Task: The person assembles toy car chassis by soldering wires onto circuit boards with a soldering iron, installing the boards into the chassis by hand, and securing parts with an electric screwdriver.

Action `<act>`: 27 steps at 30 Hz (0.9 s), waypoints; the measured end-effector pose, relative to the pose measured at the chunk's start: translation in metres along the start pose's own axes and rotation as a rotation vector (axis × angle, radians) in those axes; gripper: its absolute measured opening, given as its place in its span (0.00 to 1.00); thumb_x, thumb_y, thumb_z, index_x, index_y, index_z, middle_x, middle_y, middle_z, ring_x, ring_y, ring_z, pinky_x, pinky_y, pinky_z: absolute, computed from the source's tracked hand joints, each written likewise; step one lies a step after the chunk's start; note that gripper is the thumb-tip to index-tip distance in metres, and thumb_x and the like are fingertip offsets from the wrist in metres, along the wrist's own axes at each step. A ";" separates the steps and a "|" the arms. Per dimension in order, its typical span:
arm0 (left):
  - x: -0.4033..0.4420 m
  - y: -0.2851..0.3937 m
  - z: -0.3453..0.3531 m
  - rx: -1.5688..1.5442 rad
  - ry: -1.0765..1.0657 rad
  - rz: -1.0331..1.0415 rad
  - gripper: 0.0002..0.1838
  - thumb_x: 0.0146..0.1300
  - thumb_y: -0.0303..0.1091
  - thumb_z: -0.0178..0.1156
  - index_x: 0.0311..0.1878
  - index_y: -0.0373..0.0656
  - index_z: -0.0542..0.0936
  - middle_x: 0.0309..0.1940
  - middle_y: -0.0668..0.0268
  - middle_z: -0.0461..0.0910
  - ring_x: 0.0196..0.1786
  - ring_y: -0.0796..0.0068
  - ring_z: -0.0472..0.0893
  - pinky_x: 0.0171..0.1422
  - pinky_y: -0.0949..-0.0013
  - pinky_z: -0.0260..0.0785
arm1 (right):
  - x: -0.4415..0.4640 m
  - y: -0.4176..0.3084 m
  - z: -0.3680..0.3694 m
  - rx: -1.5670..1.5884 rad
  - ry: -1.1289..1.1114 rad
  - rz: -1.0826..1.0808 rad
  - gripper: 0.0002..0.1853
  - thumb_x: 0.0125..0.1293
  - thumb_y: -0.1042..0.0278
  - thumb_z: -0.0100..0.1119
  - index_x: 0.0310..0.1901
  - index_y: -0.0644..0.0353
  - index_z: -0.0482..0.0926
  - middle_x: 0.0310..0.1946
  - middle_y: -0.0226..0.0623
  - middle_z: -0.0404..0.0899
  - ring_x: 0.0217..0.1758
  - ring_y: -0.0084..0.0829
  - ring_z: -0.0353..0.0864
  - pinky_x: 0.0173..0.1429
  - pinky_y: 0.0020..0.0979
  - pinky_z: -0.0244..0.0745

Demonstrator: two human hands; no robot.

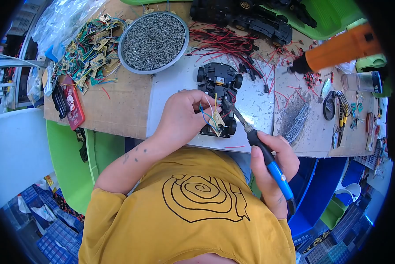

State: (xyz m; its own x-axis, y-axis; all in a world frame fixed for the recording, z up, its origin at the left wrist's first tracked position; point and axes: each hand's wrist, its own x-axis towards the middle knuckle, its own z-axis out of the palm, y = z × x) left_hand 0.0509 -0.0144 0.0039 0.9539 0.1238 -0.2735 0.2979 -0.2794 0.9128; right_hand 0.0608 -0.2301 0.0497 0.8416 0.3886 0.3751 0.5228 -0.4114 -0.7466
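Observation:
A black toy car chassis (pixel 219 75) lies on a white board (pixel 166 94) in front of me. My left hand (pixel 182 114) is over its left side, the fingers pinching a thin wire by a small circuit board (pixel 215 120) with blue, white and yellow wires. The circuit board rests against the near end of the chassis. My right hand (pixel 274 167) is wrapped round a blue and black soldering iron (pixel 272 165). Its metal tip points up and left and reaches the middle of the chassis, close to my left fingertips; whether it touches a wire is too small to tell.
Behind stands a metal bowl (pixel 123 44) of small screws, with a pile of wired circuit boards (pixel 92 55) to its left. Red wires (pixel 224 39) and black chassis parts (pixel 268 28) lie at the back. An orange power tool (pixel 338 50) juts in from the right.

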 end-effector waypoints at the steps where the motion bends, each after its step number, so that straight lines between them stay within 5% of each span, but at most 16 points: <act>1: 0.000 -0.001 0.000 0.015 0.011 0.036 0.06 0.59 0.25 0.67 0.38 0.33 0.82 0.30 0.66 0.84 0.32 0.86 0.77 0.37 0.79 0.70 | -0.001 0.001 0.000 0.015 0.019 0.028 0.15 0.47 0.77 0.70 0.40 0.66 0.82 0.23 0.39 0.80 0.21 0.30 0.77 0.27 0.27 0.71; 17: -0.004 0.008 0.000 -0.024 0.018 -0.093 0.06 0.59 0.26 0.67 0.38 0.35 0.81 0.30 0.67 0.83 0.32 0.86 0.78 0.37 0.79 0.70 | 0.002 -0.004 -0.004 -0.029 0.030 0.066 0.15 0.46 0.76 0.73 0.39 0.63 0.84 0.21 0.36 0.78 0.21 0.29 0.74 0.27 0.28 0.68; 19: -0.005 -0.005 0.005 -0.074 0.160 0.092 0.08 0.57 0.31 0.69 0.36 0.38 0.81 0.25 0.62 0.81 0.26 0.76 0.75 0.32 0.70 0.67 | 0.004 -0.004 -0.003 -0.021 0.028 0.053 0.16 0.46 0.77 0.73 0.39 0.63 0.84 0.21 0.36 0.78 0.21 0.29 0.74 0.27 0.28 0.69; 22: -0.010 0.001 -0.006 0.118 0.095 -0.023 0.06 0.59 0.25 0.66 0.38 0.35 0.81 0.31 0.67 0.83 0.35 0.84 0.80 0.39 0.79 0.71 | 0.005 -0.004 -0.001 -0.033 -0.001 0.005 0.16 0.45 0.77 0.74 0.39 0.63 0.84 0.22 0.36 0.80 0.20 0.29 0.74 0.26 0.29 0.69; 27: -0.005 0.005 -0.012 0.011 0.004 -0.063 0.05 0.58 0.23 0.63 0.37 0.34 0.80 0.32 0.66 0.84 0.34 0.85 0.79 0.38 0.79 0.71 | 0.007 -0.005 0.003 -0.035 -0.013 -0.032 0.16 0.44 0.78 0.73 0.38 0.62 0.84 0.23 0.36 0.81 0.20 0.30 0.75 0.26 0.29 0.70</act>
State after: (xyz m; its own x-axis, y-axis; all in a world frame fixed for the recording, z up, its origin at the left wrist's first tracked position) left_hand 0.0469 -0.0052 0.0131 0.9331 0.1448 -0.3291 0.3578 -0.2815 0.8904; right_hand 0.0642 -0.2231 0.0542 0.8224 0.4130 0.3913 0.5543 -0.4267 -0.7146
